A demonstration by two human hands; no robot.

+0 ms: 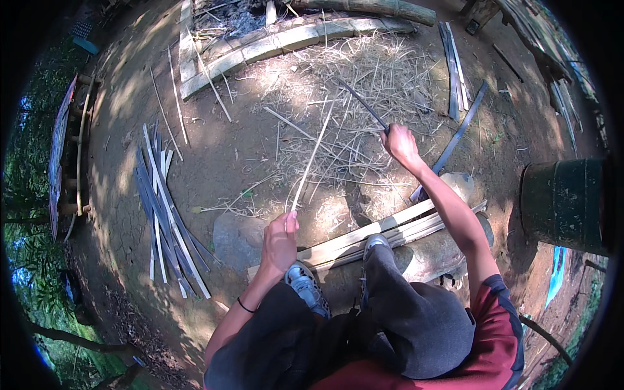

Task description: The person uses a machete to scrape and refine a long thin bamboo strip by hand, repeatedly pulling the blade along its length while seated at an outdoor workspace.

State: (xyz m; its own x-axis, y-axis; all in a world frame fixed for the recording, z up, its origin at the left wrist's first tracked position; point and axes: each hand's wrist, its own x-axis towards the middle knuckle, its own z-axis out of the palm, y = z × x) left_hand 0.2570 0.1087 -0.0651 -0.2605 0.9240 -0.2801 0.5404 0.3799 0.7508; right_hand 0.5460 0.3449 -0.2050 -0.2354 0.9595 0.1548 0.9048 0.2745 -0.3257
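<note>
The left hand (281, 242) pinches the near end of 1 thin, light, springy bamboo strip (312, 159), angled over the dirt ground (221, 140); right hand (400, 144) fingers grip a knife (364, 104).

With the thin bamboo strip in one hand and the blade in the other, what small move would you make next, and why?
Probably bring the blade in the right hand back down to the thin strip held by the left hand: blade and strip are apart now, above a heap of shavings.
</note>
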